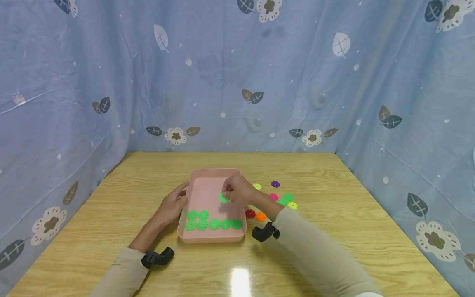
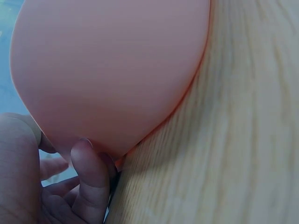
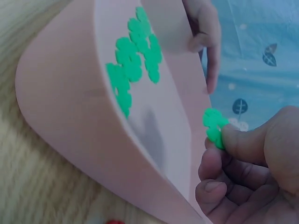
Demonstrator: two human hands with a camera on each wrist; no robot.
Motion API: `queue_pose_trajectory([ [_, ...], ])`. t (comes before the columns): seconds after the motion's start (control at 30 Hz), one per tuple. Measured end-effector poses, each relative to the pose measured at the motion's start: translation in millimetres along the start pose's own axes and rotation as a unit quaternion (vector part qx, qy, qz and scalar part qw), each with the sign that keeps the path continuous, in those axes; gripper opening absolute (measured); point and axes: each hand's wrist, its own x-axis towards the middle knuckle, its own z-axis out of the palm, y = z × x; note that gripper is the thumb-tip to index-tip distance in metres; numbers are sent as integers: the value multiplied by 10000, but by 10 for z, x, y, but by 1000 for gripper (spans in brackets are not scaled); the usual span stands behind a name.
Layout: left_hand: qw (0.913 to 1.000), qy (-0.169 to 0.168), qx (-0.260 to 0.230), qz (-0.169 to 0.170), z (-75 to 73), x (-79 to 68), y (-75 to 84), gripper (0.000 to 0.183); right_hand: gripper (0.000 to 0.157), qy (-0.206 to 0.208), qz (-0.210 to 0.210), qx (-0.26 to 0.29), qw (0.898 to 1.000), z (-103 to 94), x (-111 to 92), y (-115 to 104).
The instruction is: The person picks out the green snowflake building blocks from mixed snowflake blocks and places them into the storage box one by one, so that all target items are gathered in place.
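Note:
A shallow pink tray (image 1: 212, 239) stands on the table with several green notched plastic discs (image 1: 202, 225) lying along its near end. My left hand (image 1: 170, 208) is at the tray's left side; in the left wrist view its thumb (image 2: 88, 163) lies against the outer wall and another finger passes behind the rim. Over the tray's right half, my right hand (image 1: 239, 190) pinches one green notched disc (image 3: 214, 127) between thumb and fingers. In the right wrist view that disc is held up above the tray floor, its lower part covered by the thumb.
Right of the tray lie loose discs: a purple one (image 1: 275, 184), a pink one (image 1: 273, 197), a red one (image 1: 250, 213), an orange one (image 1: 261, 217), plus green and yellow ones. A blue patterned curtain (image 1: 222, 82) surrounds the wooden table (image 1: 315, 173).

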Motion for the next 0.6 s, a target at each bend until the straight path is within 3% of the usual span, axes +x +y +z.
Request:
queue_pose_trajectory([
  [0.3,10000,65,28,39,4,21,0,64,14,-343,152,-276,9989,178,39,-47],
  [0.43,9999,79,17,75,3,27,-5,64,16,-419,80,-641,9970,246,49,-66],
  [0.6,10000,36,-6,67,-1,14,-17,64,19,-507,279,-1165,9915,332,65,-65],
])
